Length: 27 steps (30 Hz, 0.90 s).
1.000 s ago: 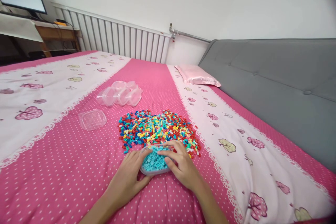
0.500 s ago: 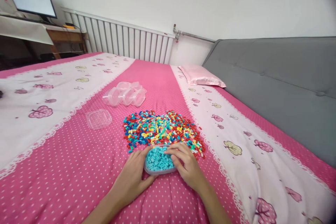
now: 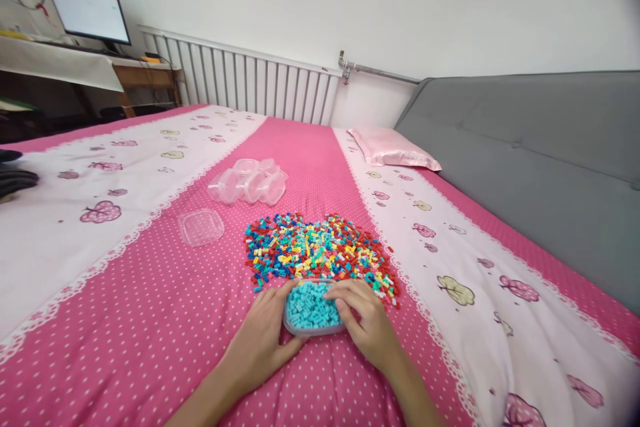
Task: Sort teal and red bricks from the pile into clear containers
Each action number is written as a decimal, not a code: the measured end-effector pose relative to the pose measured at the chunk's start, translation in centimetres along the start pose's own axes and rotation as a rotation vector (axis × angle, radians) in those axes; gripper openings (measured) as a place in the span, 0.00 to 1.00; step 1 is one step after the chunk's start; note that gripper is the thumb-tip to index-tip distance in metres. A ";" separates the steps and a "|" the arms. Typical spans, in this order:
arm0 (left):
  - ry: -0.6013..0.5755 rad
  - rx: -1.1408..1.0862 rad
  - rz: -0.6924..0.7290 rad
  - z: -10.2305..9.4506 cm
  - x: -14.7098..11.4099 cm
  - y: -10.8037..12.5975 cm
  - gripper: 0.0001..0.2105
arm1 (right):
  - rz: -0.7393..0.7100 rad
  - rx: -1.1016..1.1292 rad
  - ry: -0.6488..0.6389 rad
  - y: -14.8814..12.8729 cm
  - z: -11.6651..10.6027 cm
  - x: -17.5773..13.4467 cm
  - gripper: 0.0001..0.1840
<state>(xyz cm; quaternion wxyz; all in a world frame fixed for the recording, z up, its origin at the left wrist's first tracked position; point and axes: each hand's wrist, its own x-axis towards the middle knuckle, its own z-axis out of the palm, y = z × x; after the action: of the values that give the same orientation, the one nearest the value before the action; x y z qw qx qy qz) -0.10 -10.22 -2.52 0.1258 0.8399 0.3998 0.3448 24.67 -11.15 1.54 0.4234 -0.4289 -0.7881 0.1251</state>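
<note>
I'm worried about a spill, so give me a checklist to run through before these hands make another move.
1. Left hand against the tub: ok, at its left side.
2. Right hand at the tub: ok, at its right side.
3. Turquoise bricks inside the tub: ok.
4. Tub covered: not ok, its top is open.
5. Tub's base flat on the bedspread: cannot tell, underside hidden.
6. Tub clear of the mixed bricks: cannot tell, they overlap in view.
</note>
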 end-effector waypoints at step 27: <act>-0.007 -0.039 0.000 -0.5 0.0 0.5 0.37 | 0.141 -0.334 -0.346 5.4 3.3 15.0 0.13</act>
<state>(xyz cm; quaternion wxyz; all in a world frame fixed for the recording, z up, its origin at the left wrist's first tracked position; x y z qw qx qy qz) -0.15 -10.53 -1.93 0.1439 0.8385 0.3926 0.3495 21.04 4.36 4.88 0.1958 -0.5192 -0.8266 0.0938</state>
